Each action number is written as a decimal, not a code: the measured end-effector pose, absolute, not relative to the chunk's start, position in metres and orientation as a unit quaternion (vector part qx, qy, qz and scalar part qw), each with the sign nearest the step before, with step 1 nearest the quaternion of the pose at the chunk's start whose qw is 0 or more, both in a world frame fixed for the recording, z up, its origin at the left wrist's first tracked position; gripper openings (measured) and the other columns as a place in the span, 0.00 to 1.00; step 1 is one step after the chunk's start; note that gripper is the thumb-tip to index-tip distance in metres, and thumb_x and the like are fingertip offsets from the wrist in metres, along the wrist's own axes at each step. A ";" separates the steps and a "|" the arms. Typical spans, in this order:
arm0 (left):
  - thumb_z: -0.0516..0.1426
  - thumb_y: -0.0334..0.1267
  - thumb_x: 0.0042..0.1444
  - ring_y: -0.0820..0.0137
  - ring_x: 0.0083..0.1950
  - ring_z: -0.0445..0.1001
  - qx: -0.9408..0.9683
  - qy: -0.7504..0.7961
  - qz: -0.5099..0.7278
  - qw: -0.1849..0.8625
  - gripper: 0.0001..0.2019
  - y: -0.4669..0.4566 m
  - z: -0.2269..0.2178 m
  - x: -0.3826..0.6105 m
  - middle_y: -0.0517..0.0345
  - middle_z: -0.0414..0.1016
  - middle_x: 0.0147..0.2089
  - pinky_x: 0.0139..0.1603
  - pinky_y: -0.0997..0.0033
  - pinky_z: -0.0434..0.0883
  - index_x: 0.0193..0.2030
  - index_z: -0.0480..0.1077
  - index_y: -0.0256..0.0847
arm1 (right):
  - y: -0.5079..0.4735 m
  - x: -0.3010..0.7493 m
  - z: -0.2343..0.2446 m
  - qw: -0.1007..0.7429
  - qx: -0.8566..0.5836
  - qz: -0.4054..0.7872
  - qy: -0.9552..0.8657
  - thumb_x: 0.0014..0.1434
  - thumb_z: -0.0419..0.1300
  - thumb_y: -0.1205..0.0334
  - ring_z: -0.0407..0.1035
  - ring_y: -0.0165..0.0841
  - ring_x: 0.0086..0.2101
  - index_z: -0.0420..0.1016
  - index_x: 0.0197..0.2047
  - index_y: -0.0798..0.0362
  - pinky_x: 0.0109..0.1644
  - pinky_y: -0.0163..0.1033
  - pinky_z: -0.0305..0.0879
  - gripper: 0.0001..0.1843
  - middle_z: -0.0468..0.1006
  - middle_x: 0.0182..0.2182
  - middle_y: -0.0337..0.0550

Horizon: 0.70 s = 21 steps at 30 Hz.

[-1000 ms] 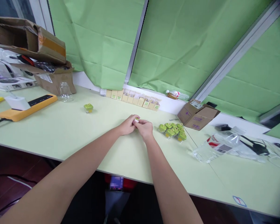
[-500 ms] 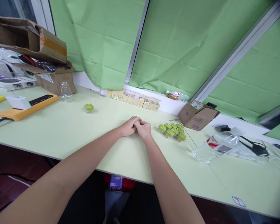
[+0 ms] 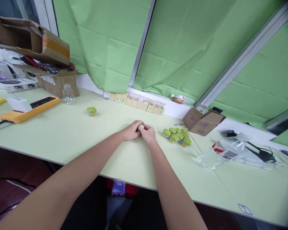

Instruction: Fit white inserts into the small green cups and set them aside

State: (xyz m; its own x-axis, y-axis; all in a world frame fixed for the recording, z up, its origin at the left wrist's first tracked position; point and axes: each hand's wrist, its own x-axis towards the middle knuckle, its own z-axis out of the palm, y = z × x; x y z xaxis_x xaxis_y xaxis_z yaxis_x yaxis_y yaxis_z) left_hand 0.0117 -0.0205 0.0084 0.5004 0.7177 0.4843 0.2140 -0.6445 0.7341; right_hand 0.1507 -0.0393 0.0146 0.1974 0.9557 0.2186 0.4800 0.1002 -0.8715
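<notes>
My left hand (image 3: 132,131) and my right hand (image 3: 148,133) meet over the middle of the table, fingers closed together. Between the fingertips is a small green and whitish piece (image 3: 141,126), mostly hidden by them. To the right of my right hand stands a tight cluster of small clear containers with green lids (image 3: 177,136), some with yellow showing inside. One more green-lidded container (image 3: 91,111) stands alone to the left, beyond my left hand.
Small cardboard boxes (image 3: 139,103) line the wall. A larger carton (image 3: 203,119) and a big clear plastic bottle (image 3: 227,151) are at right. Left stand an orange power strip (image 3: 36,110), a clear jar (image 3: 68,95) and stacked cartons (image 3: 55,51).
A whitish part of the held piece now shows between my fingertips, where only green showed before. My hands have barely shifted; the containers on the table stay put.
</notes>
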 end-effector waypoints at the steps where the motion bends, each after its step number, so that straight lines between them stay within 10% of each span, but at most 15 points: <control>1: 0.54 0.29 0.50 0.60 0.58 0.67 0.808 0.293 0.409 0.308 0.23 -0.020 0.009 0.012 0.46 0.65 0.57 0.58 0.58 0.67 0.56 0.64 0.41 | -0.040 0.151 0.016 0.457 -0.624 0.251 -0.583 0.46 0.58 0.52 0.64 0.30 0.26 0.78 0.29 0.55 0.29 0.33 0.57 0.15 0.73 0.23 0.36; 21: 0.50 0.31 0.54 0.70 0.33 0.68 0.747 0.402 0.444 0.289 0.11 -0.001 0.009 -0.005 0.59 0.72 0.34 0.39 0.69 0.68 0.42 0.70 0.43 | -0.050 0.146 0.026 0.440 -0.640 0.195 -0.599 0.47 0.59 0.55 0.68 0.32 0.30 0.72 0.48 0.50 0.37 0.37 0.64 0.24 0.77 0.33 0.39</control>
State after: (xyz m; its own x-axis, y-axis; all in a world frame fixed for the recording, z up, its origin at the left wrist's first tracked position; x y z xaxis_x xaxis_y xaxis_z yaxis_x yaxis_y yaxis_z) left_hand -0.0052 -0.0009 0.0089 0.2824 0.8565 0.4321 0.3434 -0.5109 0.7881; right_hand 0.1460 -0.0502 0.0257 0.2070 0.9379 0.2784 0.5952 0.1051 -0.7966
